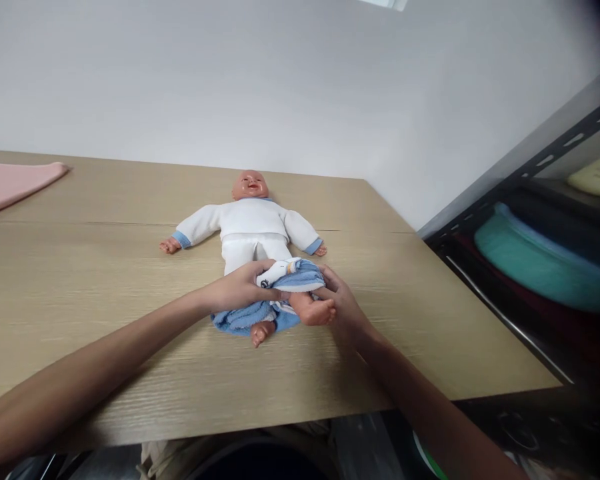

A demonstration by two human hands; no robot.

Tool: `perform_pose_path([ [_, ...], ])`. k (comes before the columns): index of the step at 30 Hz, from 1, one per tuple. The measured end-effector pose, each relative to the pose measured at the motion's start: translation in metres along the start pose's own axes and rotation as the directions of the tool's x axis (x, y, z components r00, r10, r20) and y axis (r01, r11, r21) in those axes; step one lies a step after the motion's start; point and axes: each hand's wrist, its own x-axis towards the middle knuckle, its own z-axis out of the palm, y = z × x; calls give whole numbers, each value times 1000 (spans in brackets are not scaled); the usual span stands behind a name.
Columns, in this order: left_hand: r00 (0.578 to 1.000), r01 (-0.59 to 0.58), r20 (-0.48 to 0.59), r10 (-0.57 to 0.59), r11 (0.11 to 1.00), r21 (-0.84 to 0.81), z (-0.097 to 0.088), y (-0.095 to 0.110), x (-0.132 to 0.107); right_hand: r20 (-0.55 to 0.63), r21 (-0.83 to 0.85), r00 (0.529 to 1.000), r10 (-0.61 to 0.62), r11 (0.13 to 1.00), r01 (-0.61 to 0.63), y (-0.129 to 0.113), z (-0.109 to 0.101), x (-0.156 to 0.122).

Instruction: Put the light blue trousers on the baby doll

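Note:
A baby doll (253, 227) in a white top with blue cuffs lies face up on the wooden table (105, 287), head toward the wall. Blue trousers (260, 313) are bunched around its lower legs, with both bare feet sticking out toward me. My left hand (240, 288) grips the trousers' waistband on the doll's right side. My right hand (343, 303) holds the same waistband at the other side, beside the raised foot. A small white patterned piece shows on the waistband between my hands.
A pink cloth (10, 183) lies at the table's far left. On the right stands a dark metal shelf (545, 220) holding a teal cushion (545, 263) and a yellow item (597, 177). A white wall runs behind the table.

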Motion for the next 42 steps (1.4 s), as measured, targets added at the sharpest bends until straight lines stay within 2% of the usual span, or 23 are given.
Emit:
perform_pose_path([
  [3, 1000, -11, 23, 12, 999, -30, -1, -2, 1, 143, 28, 987, 68, 997, -73, -2, -5, 7],
  [7, 1000, -11, -4, 11, 1000, -18, 3, -4, 0, 288, 14, 956, 57, 998, -63, -5, -17, 15],
  [11, 999, 12, -40, -8, 994, 112, 7, -2, -4, 497, -40, 866, 59, 998, -45, -15, -34, 8],
  [13, 999, 35, -48, -26, 978, 204, 5, 3, -10, 539, -91, 839, 73, 995, -29, -22, -41, 3],
  [15, 998, 30, -65, -11, 956, 293, -1, 9, -19, 493, -169, 869, 47, 985, 43, -31, -43, 0],
  [17, 995, 19, -95, 22, 916, 400, -10, 14, -31, 432, -265, 901, -39, 949, 169, -40, -41, 2],
  [18, 994, 25, -109, 28, 889, 457, -16, 15, -37, 417, -309, 904, -88, 922, 233, -44, -39, 5],
  [21, 994, 64, -105, -6, 827, 559, -34, 9, -51, 445, -359, 877, -184, 860, 362, -48, -30, 25],
  [24, 992, 27, -116, 43, 836, 548, -46, -5, -53, 423, -255, 881, -211, 905, 340, -37, -17, 50],
  [27, 951, -29, -236, 202, 814, 581, -49, -23, -47, 325, -145, 922, -209, 953, 267, -20, 0, 68],
  [29, 900, -42, -328, 287, 805, 592, -48, -35, -43, 248, -146, 926, -285, 934, 327, -12, 11, 73],
  [31, 858, -53, -398, 324, 827, 559, -47, -47, -38, 194, -210, 890, -413, 869, 449, -9, 18, 74],
  [33, 845, -54, -435, 311, 859, 510, -48, -57, -33, 183, -274, 866, -466, 821, 500, -8, 22, 74],
  [35, 840, -39, -463, 283, 883, 468, -51, -65, -23, 182, -317, 890, -418, 832, 456, -8, 25, 78],
  [37, 817, -25, -513, 262, 906, 423, -57, -70, -11, 143, -340, 918, -370, 853, 397, -5, 29, 87],
  [40, 778, 7, -598, 193, 949, 316, -65, -72, 10, 66, -337, 934, -352, 873, 353, 2, 37, 109],
  [42, 773, 50, -624, 115, 969, 241, -68, -72, 18, 40, -325, 939, -341, 884, 335, 3, 41, 119],
])
